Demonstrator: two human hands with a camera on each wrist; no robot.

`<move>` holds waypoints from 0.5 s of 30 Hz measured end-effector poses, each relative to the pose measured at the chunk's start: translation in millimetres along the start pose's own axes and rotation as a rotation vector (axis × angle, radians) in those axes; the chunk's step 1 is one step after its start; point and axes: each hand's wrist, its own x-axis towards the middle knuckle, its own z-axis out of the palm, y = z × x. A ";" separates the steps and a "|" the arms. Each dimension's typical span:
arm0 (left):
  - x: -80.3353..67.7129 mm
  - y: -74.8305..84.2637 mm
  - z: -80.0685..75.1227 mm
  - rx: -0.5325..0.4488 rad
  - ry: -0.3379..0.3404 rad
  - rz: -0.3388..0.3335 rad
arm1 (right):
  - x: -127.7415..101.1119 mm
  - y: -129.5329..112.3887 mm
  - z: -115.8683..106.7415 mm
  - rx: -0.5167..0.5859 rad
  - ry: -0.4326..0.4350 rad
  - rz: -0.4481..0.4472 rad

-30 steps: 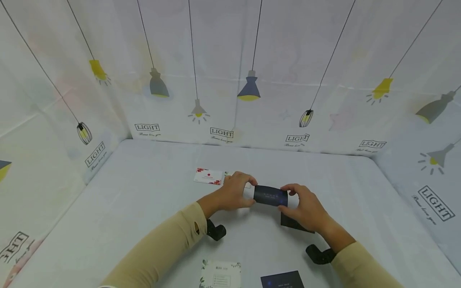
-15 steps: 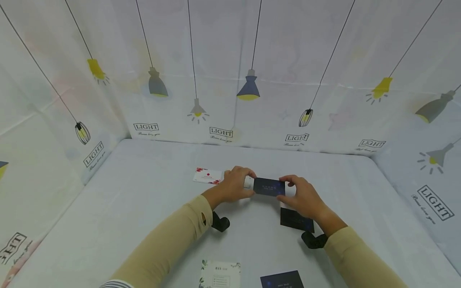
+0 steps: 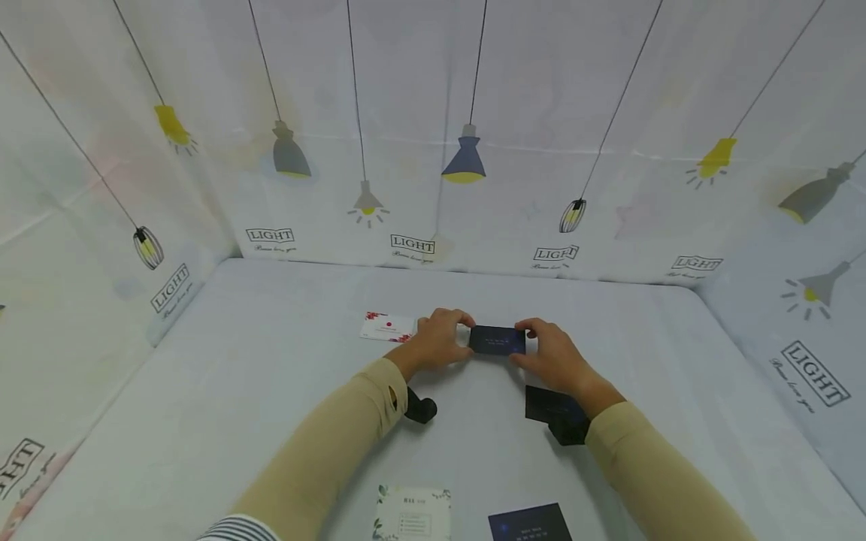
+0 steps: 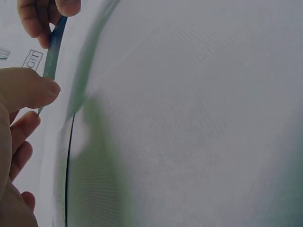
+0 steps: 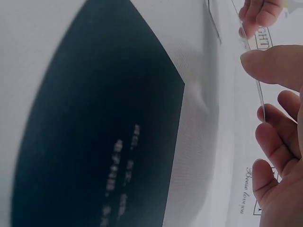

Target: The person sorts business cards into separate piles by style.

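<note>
A dark printed card [image 3: 497, 340] is held level between both hands, over the far middle of the table. My left hand [image 3: 441, 340] pinches its left end between thumb and fingers, and my right hand [image 3: 558, 361] pinches the right end the same way. Seen nearly edge-on, the card [image 4: 53, 52] shows as a thin strip in the left wrist view, and its edge [image 5: 259, 94] is a fine line in the right wrist view. Below my right wrist lies a second dark card [image 3: 541, 404], partly hidden by the wrist; the right wrist view shows this card [image 5: 104, 118] large, with pale lettering.
A white card with red flowers [image 3: 386, 327] lies just left of my left hand. Nearer the front are a white leaf-bordered card [image 3: 413, 511] and another dark card [image 3: 531, 524]. Lamp-printed white cloth [image 3: 514, 210] rises behind the white table [image 3: 271, 376].
Both hands have carried the dark card away from the body and slightly left. Its bowed shape has flattened. The right wrist now overlaps the second dark card.
</note>
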 end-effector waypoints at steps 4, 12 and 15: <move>3.2 0.2 2.1 0.007 -0.014 -0.017 | 6.2 2.1 2.2 -0.017 -0.014 0.018; 10.6 -0.9 8.9 0.060 -0.011 -0.038 | 12.5 7.7 7.0 -0.034 -0.043 0.025; 12.9 -0.5 10.8 0.083 -0.006 -0.037 | 13.3 9.7 7.6 -0.032 -0.051 0.035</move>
